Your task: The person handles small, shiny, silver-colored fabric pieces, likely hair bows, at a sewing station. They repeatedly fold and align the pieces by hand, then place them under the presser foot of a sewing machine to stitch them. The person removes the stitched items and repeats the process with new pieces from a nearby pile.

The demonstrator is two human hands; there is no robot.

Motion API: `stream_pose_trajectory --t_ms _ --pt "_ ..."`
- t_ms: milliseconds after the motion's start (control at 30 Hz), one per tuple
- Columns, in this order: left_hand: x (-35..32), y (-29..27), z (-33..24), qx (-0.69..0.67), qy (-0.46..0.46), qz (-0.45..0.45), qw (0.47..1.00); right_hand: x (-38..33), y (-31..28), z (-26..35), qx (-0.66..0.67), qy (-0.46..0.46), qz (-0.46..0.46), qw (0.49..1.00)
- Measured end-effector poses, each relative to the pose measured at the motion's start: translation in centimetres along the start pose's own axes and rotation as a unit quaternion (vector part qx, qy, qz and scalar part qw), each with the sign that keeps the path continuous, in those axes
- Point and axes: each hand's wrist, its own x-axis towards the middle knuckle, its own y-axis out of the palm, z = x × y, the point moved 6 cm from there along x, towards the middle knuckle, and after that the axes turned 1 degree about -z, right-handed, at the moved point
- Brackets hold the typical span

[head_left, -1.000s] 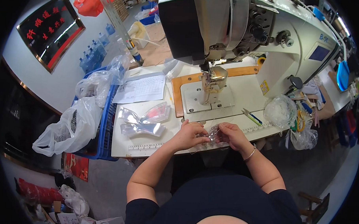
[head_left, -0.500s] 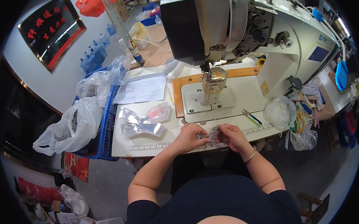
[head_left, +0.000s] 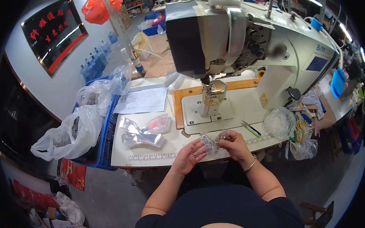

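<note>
A glittery silver bow-shaped piece [head_left: 208, 144] is held over the front edge of the sewing table, its right side pinched between the thumb and fingers of my right hand [head_left: 234, 146]. My left hand [head_left: 188, 156] lies open beside its left side, palm turned up and fingers stretched; whether the fingertips touch it I cannot tell. Just beyond stands the post-bed sewing machine [head_left: 287, 57], its needle and presser foot above the post [head_left: 212, 99]. Left of my hands lies a shiny, clear-and-silver bow-shaped piece [head_left: 145, 131] on the white table [head_left: 173, 144].
Thread snips [head_left: 251, 129] lie right of my hands, near a clear plastic bag [head_left: 279, 122] and yellow-handled scissors [head_left: 299, 132]. A ruler strip [head_left: 153, 156] runs along the front edge. Paper sheets [head_left: 142, 100] lie at left, beside a blue crate [head_left: 105, 145] holding plastic bags [head_left: 75, 132].
My left hand has let go of the silver piece, opened and turned palm up, slightly lower. The piece now shows more fully in my right hand. The whole view has shifted a little.
</note>
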Motion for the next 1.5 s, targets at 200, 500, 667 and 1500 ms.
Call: stream_pose_trajectory --t_ms 200,500,667,1500 --pt "-1.0 -1.3 1.4 -0.019 0.05 -0.092 0.994 -0.5 -0.2 0.0 -0.023 -0.039 -0.008 0.999" --pt "-0.1 1.3 0.7 0.118 0.018 0.086 0.989 -0.9 0.2 1.1 -0.112 -0.011 -0.029 0.993" --pt "-0.3 2.4 -0.9 0.032 0.017 0.187 0.982 -1.4 1.8 2.6 -0.2 -0.094 0.023 0.975" --pt "-0.6 1.1 -3.0 0.317 0.102 0.09 0.939 -2.3 2.8 1.2 -0.344 -0.056 0.044 0.936"
